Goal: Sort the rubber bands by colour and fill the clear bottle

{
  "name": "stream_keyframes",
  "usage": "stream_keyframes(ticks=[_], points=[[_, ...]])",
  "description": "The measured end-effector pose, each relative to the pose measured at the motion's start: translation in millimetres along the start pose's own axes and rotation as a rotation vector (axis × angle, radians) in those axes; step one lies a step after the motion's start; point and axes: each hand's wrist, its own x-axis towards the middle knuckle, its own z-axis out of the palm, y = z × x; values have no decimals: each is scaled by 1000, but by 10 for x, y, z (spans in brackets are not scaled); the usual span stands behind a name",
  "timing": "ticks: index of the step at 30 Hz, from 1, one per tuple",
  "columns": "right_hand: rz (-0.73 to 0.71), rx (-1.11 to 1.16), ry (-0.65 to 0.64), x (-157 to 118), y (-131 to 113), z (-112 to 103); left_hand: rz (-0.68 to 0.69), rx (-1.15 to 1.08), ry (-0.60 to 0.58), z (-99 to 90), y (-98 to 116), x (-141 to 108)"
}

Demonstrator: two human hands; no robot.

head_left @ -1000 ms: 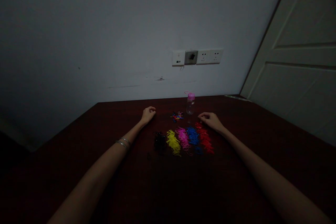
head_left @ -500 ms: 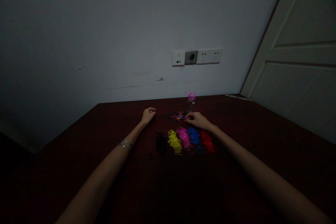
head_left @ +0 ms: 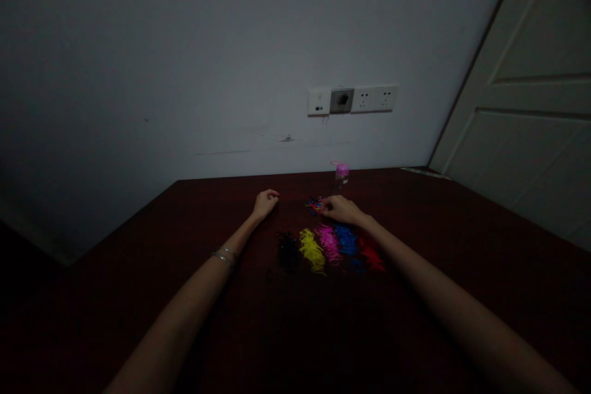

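My right hand (head_left: pixel 341 209) reaches over the right side of a small mixed-colour pile of rubber bands (head_left: pixel 314 204), its fingertips pinched together at the pile. Whatever lies between those fingertips is too small to make out. On the table to the left rests my left hand (head_left: pixel 266 204), fingers curled in and nothing visible in them. Nearer me, loose bands lie sorted by colour in a row: black (head_left: pixel 289 251), yellow (head_left: pixel 313 251), pink (head_left: pixel 329 245), blue (head_left: pixel 346 240) and red (head_left: pixel 370 254). My right wrist is just above the blue and red ones.
A clear bottle with a pink cap (head_left: pixel 342 170) stands behind my right hand. The dark red table (head_left: pixel 207 197) meets a wall with sockets (head_left: pixel 373 99). A pale panelled door (head_left: pixel 530 111) is at the right. A flat strip (head_left: pixel 425 173) lies near the far right edge.
My right hand has shifted slightly left onto the mixed pile, covering more of it. My left hand keeps its place; the whole view has slid a little.
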Motion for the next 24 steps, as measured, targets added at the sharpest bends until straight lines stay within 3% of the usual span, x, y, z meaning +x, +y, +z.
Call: stream_keyframes(ticks=[8, 17, 24], points=[[-56, 98, -2, 38, 105, -11, 9, 7, -1, -6, 11, -8], [-70, 291, 49, -144, 371, -294, 32, 11, 1, 0, 4, -10], [-9, 441, -90, -432, 587, -458, 20, 32, 5, -17, 40, -19]])
